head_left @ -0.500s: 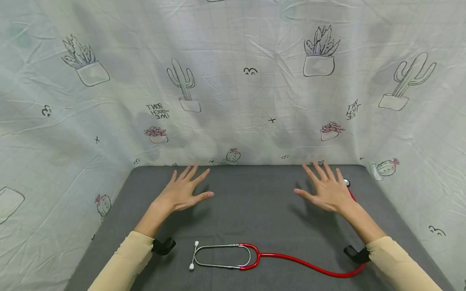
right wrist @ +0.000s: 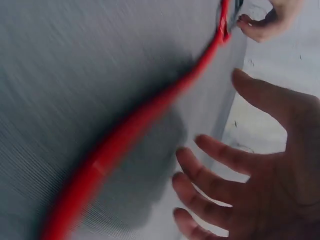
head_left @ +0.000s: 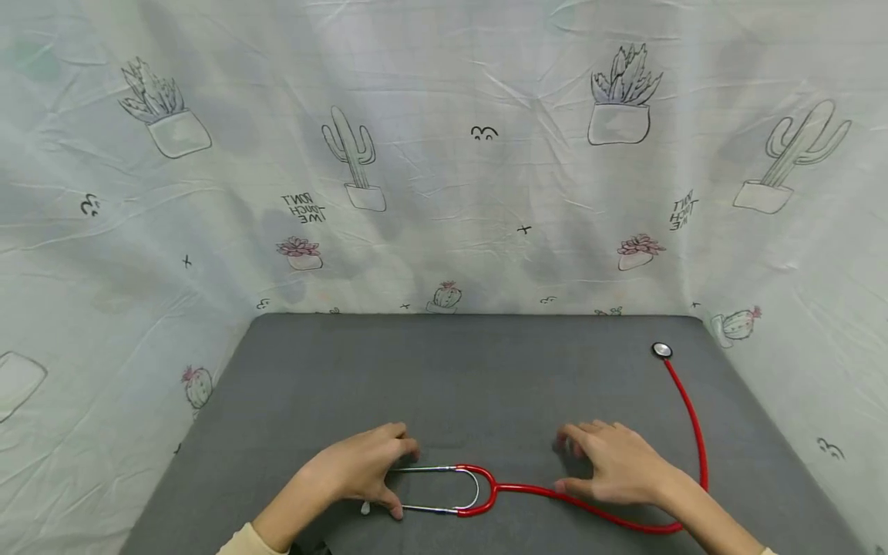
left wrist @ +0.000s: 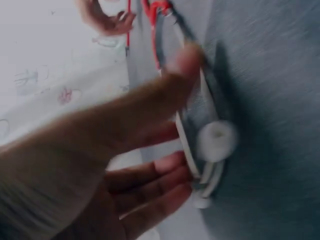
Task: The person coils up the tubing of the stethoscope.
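Observation:
A stethoscope lies on the grey tabletop, with red tubing [head_left: 696, 428], metal ear tubes [head_left: 430, 509] and a round chest piece [head_left: 662, 351] at the far right. My left hand [head_left: 357, 466] is over the ear-tube end, thumb on the near side and fingers on the far side. In the left wrist view, the thumb and fingers straddle the tubes near a white eartip [left wrist: 218, 142], loosely bent and blurred; contact is unclear. My right hand [head_left: 613, 462] hovers by the red tubing with fingers spread and slightly bent. The right wrist view shows a gap between those fingers and the tube [right wrist: 145, 117].
A grey cloth-covered table [head_left: 444, 385] spans the work area. White curtains [head_left: 430, 154] printed with cacti and succulents hang behind it and along both sides.
Both hands have come back from the far part of the table, down toward the stethoscope. Their fingers were straight and spread and are now more bent. The chest piece is uncovered.

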`<state>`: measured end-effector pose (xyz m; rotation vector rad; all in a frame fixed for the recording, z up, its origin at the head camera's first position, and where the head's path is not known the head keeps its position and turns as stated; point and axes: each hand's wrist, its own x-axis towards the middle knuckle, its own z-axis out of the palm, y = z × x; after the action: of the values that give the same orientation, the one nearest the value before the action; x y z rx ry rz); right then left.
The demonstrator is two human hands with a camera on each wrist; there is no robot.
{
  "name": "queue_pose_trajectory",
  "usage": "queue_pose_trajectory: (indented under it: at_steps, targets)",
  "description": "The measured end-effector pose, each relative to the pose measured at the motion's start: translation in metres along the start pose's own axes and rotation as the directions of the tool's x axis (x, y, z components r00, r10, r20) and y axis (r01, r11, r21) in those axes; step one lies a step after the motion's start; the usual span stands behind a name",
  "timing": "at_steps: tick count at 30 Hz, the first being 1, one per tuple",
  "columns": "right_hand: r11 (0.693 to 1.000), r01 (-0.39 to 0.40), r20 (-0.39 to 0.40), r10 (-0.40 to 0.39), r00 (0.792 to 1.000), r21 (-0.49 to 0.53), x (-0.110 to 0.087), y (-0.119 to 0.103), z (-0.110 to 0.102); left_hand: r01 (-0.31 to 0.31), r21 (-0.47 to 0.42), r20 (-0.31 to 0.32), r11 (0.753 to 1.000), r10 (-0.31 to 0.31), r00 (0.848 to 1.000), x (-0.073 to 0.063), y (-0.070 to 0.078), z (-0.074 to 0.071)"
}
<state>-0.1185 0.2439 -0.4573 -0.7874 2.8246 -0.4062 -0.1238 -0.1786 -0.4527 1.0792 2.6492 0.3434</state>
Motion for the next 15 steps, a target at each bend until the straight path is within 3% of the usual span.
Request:
queue_pose_trajectory:
  at_steps: [3,7,12,15]
  targets:
    - [0.995,0.006,0.091,-0.016,0.996,0.103,-0.016,0.002,0.011,-0.004,0.018,-0.021,1.0,0.004,1.0,-0.006,0.002,0.009]
    - [0.991,0.008,0.125,-0.025,0.992,0.131,-0.037,0.011,0.019,-0.024,0.019,-0.026,1.0,0.025,0.999,-0.01,0.001,0.014]
    - [0.988,0.077,0.103,-0.092,0.99,0.136,-0.059,0.024,0.024,-0.05,0.009,-0.011,0.999,0.05,0.999,-0.015,0.001,0.017]
    - [0.976,0.152,0.057,-0.162,0.985,0.153,-0.064,0.029,0.027,-0.094,0.058,-0.036,0.994,0.096,0.995,-0.017,0.0,0.019]
